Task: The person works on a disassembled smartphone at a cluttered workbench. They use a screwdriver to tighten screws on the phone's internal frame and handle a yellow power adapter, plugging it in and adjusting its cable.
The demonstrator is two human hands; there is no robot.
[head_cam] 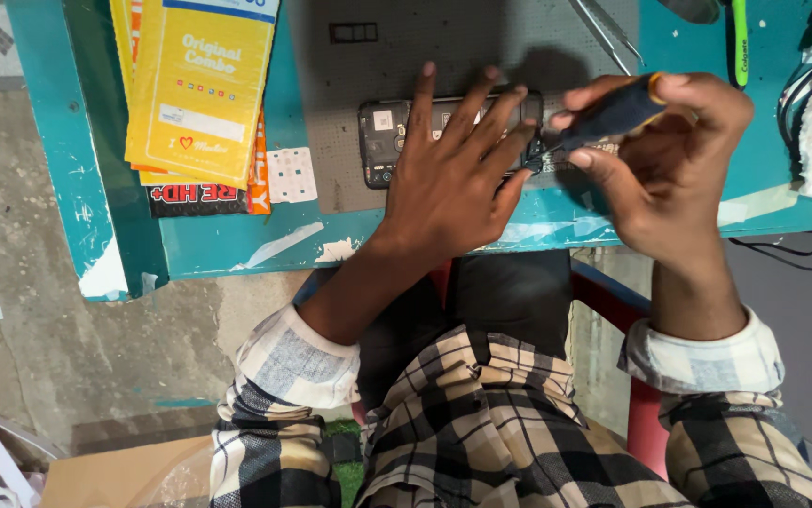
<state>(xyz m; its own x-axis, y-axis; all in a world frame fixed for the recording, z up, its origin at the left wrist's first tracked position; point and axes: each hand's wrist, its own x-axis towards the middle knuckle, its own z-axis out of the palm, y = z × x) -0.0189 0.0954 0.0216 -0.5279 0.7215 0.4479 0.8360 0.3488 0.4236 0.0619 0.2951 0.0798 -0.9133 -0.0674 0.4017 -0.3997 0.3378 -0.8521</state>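
Black, back-removed smartphone (396, 141), light, rigid and probably fragile, lies on the teal bench (236, 246), pinned by the flat, open left hand (448, 174); right hand (669, 160) grips a dark-handled screwdriver (603, 118).

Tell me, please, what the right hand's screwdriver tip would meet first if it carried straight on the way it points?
The right hand aims its screwdriver down and left. Its tip looks already at the opened phone, beside the left hand's fingertips, so likely the phone, though depth is unclear.
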